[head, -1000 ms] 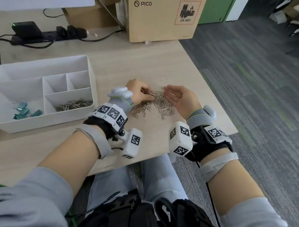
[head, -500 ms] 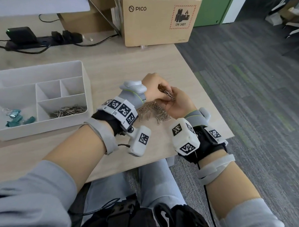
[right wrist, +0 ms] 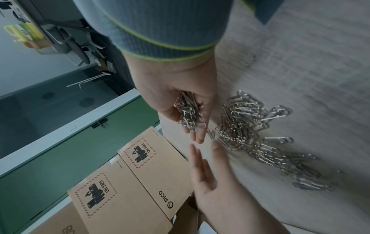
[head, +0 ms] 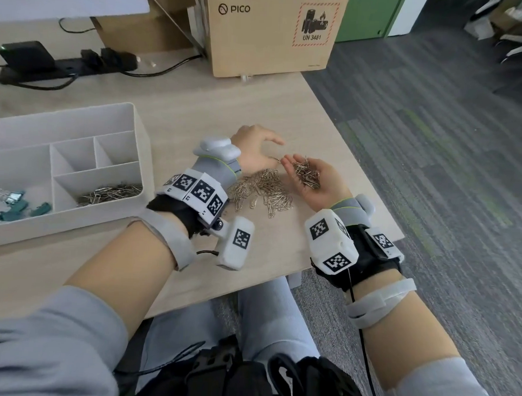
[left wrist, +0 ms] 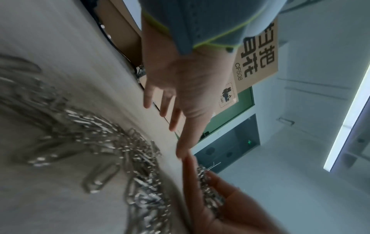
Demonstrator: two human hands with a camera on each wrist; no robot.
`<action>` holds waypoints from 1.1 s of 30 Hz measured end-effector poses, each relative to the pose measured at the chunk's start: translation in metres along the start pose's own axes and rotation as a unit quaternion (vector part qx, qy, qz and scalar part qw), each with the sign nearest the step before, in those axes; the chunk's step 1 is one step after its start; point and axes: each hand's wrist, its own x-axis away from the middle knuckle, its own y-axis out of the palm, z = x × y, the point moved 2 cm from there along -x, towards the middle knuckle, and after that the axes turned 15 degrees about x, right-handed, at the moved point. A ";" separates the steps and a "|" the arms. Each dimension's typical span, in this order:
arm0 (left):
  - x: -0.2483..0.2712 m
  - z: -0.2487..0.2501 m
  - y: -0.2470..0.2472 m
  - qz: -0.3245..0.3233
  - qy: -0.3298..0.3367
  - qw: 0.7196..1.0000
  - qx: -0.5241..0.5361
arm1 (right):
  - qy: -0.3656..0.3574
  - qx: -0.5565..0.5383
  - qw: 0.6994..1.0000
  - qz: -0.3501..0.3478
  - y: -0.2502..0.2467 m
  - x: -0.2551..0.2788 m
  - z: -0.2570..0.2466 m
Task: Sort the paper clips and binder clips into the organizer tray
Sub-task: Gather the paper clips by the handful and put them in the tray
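half a second ago our two hands were pressed together over the loose paper clips (head: 261, 190); now they have parted. our right hand (head: 309, 182) lies palm up, fingers only gently cupped, cradling a handful of clips (head: 306, 173) just above the desk (head: 198, 105) near its right edge. our left hand (head: 253, 149) has drawn back with its fingers spread and relaxed; from the head view a single clip may hang at its thumb, but we cannot tell for sure, and the wrist views show nothing held in it.

we judge that a scoop has just been loaded into the right palm, so the next step is to carry it across to the organizer tray (head: 137, 123) at the desk's left side. its long front compartment already holds paper clips (head: 110, 192), and the green binder clips (head: 17, 202) lie in the compartment at the tray's left end. a fair heap remains on the desk, so several more scoops look needed. the open palm could spill clips on the way over.
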 end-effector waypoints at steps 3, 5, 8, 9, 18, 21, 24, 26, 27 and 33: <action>0.011 -0.008 0.015 -0.100 -0.030 0.988 -0.118 | -0.020 -0.009 1.000 0.001 0.000 0.005 -0.002; 0.016 -0.014 0.023 -0.103 -0.035 0.982 -0.152 | -0.023 -0.006 1.000 -0.002 -0.002 0.006 -0.001; 0.017 -0.019 0.027 -0.087 -0.022 0.987 -0.134 | -0.014 -0.013 1.000 -0.010 -0.003 0.007 0.000; 0.017 -0.020 0.027 -0.081 -0.013 0.991 -0.109 | -0.011 -0.023 1.000 -0.013 -0.003 0.008 0.000; 0.019 -0.025 0.021 -0.061 0.021 0.998 -0.016 | -0.014 -0.030 0.999 0.003 -0.003 0.009 0.004; 0.020 -0.028 0.018 -0.047 0.019 0.999 0.000 | -0.015 -0.028 0.999 0.008 -0.004 0.007 0.006; 0.021 -0.031 0.015 -0.022 0.009 0.999 0.037 | -0.014 -0.033 0.999 0.016 -0.004 0.007 0.008; 0.023 -0.031 0.011 -0.005 0.012 0.997 0.072 | -0.013 -0.017 1.000 0.022 -0.004 0.006 0.009; 0.023 -0.029 0.008 0.000 0.019 0.996 0.084 | -0.011 -0.010 0.999 0.028 -0.004 0.005 0.009; 0.018 -0.007 -0.003 -0.009 0.057 0.991 0.124 | -0.049 0.198 0.974 0.101 -0.001 0.000 0.012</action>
